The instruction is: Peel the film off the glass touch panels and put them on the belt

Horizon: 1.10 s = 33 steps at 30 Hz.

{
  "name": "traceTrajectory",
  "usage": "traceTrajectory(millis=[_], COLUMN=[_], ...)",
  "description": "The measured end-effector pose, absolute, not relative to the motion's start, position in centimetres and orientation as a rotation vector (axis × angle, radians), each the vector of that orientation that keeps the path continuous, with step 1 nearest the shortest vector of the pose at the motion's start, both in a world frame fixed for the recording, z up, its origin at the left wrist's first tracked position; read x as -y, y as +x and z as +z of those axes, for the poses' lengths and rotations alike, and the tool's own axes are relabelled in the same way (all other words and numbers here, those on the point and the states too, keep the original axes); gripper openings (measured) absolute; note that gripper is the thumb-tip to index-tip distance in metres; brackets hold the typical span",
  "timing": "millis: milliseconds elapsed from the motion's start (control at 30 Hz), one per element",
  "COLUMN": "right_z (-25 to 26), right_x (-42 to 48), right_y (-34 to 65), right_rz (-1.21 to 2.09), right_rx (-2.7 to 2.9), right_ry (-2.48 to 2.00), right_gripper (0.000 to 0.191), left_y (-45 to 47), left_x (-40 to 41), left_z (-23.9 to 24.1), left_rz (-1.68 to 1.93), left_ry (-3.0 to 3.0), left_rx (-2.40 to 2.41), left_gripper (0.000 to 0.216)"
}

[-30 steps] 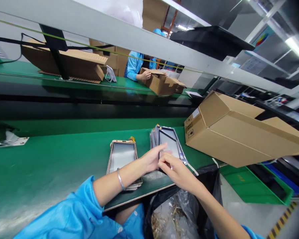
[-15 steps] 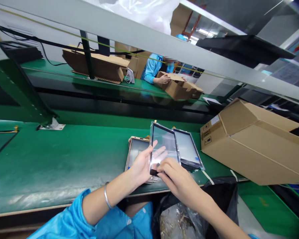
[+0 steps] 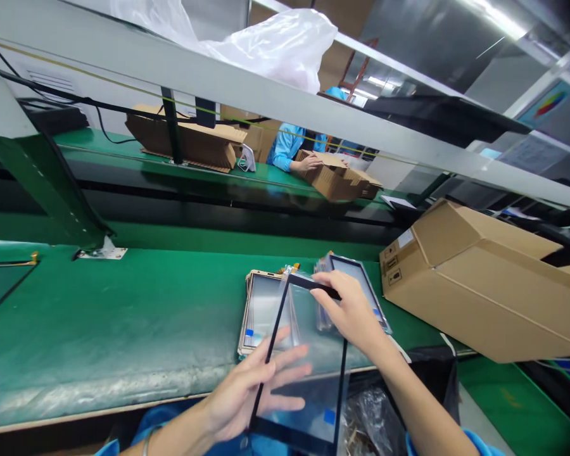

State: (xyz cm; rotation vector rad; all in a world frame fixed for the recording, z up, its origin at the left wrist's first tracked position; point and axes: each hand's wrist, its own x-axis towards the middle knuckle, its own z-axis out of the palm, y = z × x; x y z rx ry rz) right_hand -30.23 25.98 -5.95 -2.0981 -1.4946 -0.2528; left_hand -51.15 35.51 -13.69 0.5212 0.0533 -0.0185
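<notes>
A clear touch-screen glass panel (image 3: 308,342) with a black border and a blue tab near its lower right corner is tilted before me, over the bench's front edge. My left hand (image 3: 261,386) supports it from behind and at the left edge, its spread fingers showing through the glass. At the top border, my right hand (image 3: 349,304) pinches the panel between thumb and fingers. Just behind lies a stack of framed screens (image 3: 259,310), partly covered by the panel. A second stack of film-wrapped panels (image 3: 361,272) sits to the right, partly behind my right hand.
An open cardboard box (image 3: 494,285) stands at the right. Below the bench edge is a black bag (image 3: 437,373) with clear plastic scraps. A green post (image 3: 61,177) rises at left. Across the bench, a person in blue (image 3: 287,149) handles a carton (image 3: 337,180).
The panel has come lower and nearer to me. My right hand has shifted from its bottom edge to its top border, while my left hand has dropped with it.
</notes>
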Motion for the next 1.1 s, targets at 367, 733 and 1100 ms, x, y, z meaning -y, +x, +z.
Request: traceTrajectory(millis=[367, 733, 1100], right_z=[-6.7, -9.8, -11.3], right_x=[-26.5, -23.6, -22.1], right_y=[-33.4, -41.1, -38.7], right_rz=[-0.155, 0.19, 0.592], right_rx=[1.539, 1.175, 0.531], right_ry=[-1.926, -1.608, -1.277], right_gripper=[0.015, 0.086, 0.019], left_y=[-52.0, -49.9, -51.5], left_x=[-34.8, -32.4, -37.9], left_z=[-14.6, -13.1, -14.6], left_rz=[0.016, 0.581, 0.223], left_ry=[0.732, 1.433, 1.173], left_rx=[-0.164, -0.165, -0.217], left_gripper=[0.064, 0.04, 0.064])
